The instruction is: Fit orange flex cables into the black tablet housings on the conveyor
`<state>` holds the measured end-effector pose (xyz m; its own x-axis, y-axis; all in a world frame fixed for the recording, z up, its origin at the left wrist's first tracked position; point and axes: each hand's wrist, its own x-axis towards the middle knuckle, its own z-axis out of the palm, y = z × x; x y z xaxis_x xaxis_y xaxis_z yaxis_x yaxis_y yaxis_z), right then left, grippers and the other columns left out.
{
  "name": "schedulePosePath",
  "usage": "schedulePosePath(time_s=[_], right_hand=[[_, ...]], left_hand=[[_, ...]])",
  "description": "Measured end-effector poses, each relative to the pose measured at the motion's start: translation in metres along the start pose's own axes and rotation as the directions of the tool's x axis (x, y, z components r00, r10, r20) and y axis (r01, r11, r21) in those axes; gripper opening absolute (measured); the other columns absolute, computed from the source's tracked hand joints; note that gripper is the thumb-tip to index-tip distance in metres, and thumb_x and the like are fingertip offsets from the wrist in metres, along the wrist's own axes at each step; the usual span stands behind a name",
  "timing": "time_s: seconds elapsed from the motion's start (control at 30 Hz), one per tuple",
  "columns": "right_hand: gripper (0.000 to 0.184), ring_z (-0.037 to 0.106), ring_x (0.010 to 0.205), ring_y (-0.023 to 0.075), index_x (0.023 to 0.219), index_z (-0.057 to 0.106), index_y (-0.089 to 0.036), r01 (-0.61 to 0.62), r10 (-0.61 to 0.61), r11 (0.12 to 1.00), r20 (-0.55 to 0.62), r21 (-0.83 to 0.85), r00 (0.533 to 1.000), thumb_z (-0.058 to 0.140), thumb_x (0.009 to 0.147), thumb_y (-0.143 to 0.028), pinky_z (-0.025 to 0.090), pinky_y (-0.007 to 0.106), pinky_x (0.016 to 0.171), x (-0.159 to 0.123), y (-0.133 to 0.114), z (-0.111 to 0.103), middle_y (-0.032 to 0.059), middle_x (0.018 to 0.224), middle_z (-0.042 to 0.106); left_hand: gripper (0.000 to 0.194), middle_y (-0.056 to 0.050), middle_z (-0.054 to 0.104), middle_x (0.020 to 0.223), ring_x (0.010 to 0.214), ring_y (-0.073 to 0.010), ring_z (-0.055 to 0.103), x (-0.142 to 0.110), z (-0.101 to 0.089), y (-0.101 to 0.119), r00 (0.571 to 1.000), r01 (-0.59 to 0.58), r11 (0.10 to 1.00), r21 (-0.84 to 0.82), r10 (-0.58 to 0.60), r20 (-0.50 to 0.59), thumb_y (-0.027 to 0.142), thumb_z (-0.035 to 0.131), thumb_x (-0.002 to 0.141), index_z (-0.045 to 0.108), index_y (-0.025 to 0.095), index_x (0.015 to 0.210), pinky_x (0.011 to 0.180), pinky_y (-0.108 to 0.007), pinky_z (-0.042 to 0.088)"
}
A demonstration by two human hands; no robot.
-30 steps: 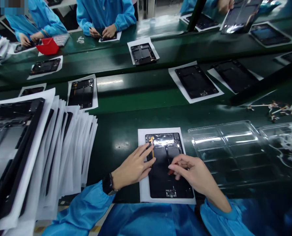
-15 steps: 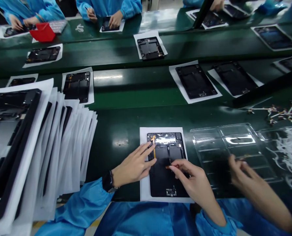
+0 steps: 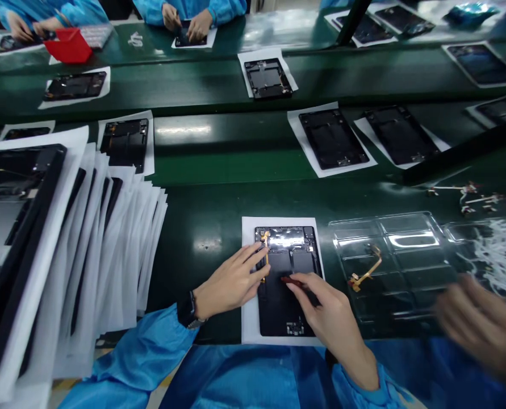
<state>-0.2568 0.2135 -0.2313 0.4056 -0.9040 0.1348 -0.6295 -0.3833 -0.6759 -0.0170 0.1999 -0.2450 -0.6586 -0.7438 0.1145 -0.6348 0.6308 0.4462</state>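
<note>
In front of me an opened black tablet housing (image 3: 278,309) lies on a white sheet (image 3: 250,326). A yellow-orange flex cable (image 3: 266,236) runs along its upper left side. My left hand (image 3: 231,278) rests at the left edge of the housing, fingers stretched toward the cable and pressing nothing I can make out. Over the middle of the housing, my right hand (image 3: 333,309) pinches a thin reddish-brown stick (image 3: 291,281), whose tip points left. Its exact kind is unclear.
On the left stands a stack of tablet housings between white sheets (image 3: 125,244). A clear plastic tray (image 3: 389,227) with a loose flex cable (image 3: 367,272) lies right, beside white strips (image 3: 502,250). A co-worker's blurred hand (image 3: 478,324) is close. More housings (image 3: 333,139) lie beyond.
My right hand has shifted slightly left with the stick. The co-worker's hand has moved right, away from the tray, where a flex cable now lies in plain sight.
</note>
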Motion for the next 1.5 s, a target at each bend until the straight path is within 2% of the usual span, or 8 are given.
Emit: schedulePosePath(time_s=[0.2,0.37,0.67,0.83,1.03,1.23,1.33,1.5], right_hand=[[0.014,0.061,0.066,0.0165,0.1,0.061,-0.015,0.188,-0.153,0.941,0.144,-0.28,0.978,0.048,0.095,-0.013,0.046,0.028,0.06,0.012,-0.016,0.014,0.0043,0.082,0.062],[0.017,0.059,0.061,0.02,0.091,0.062,-0.014,0.233,-0.163,0.902,0.214,-0.363,0.963,0.046,0.092,-0.009,0.044,0.031,0.054,0.024,-0.027,0.032,0.0048,0.075,0.06],[0.011,0.069,0.083,0.0166,0.102,0.061,-0.019,-0.012,0.012,1.0,0.113,-0.002,0.993,0.053,0.095,-0.021,0.053,0.026,0.074,0.014,-0.011,0.025,0.0047,0.095,0.071],[0.013,0.068,0.09,0.0159,0.106,0.061,-0.02,-0.014,0.01,0.998,0.089,0.054,0.996,0.055,0.094,-0.019,0.052,0.026,0.081,0.005,-0.012,0.031,0.0039,0.1,0.07],[0.015,0.067,0.081,0.0165,0.106,0.059,-0.018,0.084,-0.066,0.99,0.151,-0.116,0.986,0.048,0.096,-0.015,0.05,0.027,0.072,0.009,-0.019,0.034,0.006,0.096,0.069],[0.018,0.058,0.056,0.0173,0.086,0.06,-0.015,0.23,-0.146,0.884,0.227,-0.408,0.963,0.044,0.094,-0.011,0.038,0.029,0.051,0.025,-0.037,0.037,0.0042,0.071,0.062],[0.02,0.057,0.053,0.0164,0.082,0.059,-0.016,0.271,-0.159,0.864,0.28,-0.425,0.947,0.044,0.094,-0.012,0.034,0.028,0.05,0.03,-0.039,0.031,0.0027,0.067,0.06],[0.018,0.06,0.054,0.0151,0.086,0.059,-0.017,0.234,-0.149,0.871,0.222,-0.433,0.964,0.045,0.097,-0.018,0.033,0.027,0.05,0.026,-0.028,0.021,0.0025,0.07,0.063]], left_hand=[[0.064,-0.012,0.031,0.154,0.146,-0.0238,0.022,-0.003,-0.003,-0.008,0.999,0.026,0.981,-0.194,-0.03,-0.015,0.034,0.058,0.093,0.032,0.017,0.148,0.12,-0.044,0.028],[0.079,-0.014,0.023,0.157,0.148,-0.0241,0.013,-0.006,0.0,-0.01,0.997,0.05,0.986,-0.161,-0.058,-0.045,0.029,0.064,0.088,0.021,0.016,0.152,0.122,-0.043,0.022],[0.092,-0.018,0.018,0.158,0.148,-0.0262,0.01,-0.008,0.006,-0.009,0.994,0.068,0.988,-0.14,-0.079,-0.073,0.035,0.073,0.082,0.018,0.012,0.152,0.122,-0.044,0.021],[0.099,-0.019,0.022,0.156,0.148,-0.0274,0.012,-0.007,0.005,-0.01,0.994,0.072,0.987,-0.143,-0.083,-0.076,0.037,0.078,0.077,0.018,0.012,0.151,0.122,-0.045,0.022],[0.103,-0.019,0.023,0.156,0.148,-0.027,0.013,-0.006,0.007,-0.01,0.993,0.086,0.987,-0.139,-0.096,-0.068,0.038,0.079,0.075,0.016,0.011,0.151,0.121,-0.044,0.023],[0.091,-0.019,0.022,0.156,0.148,-0.0256,0.012,-0.006,0.01,-0.01,0.993,0.08,0.988,-0.135,-0.091,-0.076,0.038,0.075,0.079,0.023,0.01,0.148,0.122,-0.043,0.021],[0.091,-0.019,0.023,0.156,0.148,-0.0257,0.013,-0.006,0.01,-0.011,0.992,0.073,0.986,-0.149,-0.088,-0.094,0.039,0.076,0.078,0.024,0.012,0.148,0.121,-0.043,0.022],[0.102,-0.019,0.024,0.156,0.148,-0.0268,0.016,-0.007,0.01,-0.01,0.991,0.08,0.984,-0.16,-0.096,-0.093,0.039,0.081,0.072,0.02,0.012,0.15,0.121,-0.043,0.022]])
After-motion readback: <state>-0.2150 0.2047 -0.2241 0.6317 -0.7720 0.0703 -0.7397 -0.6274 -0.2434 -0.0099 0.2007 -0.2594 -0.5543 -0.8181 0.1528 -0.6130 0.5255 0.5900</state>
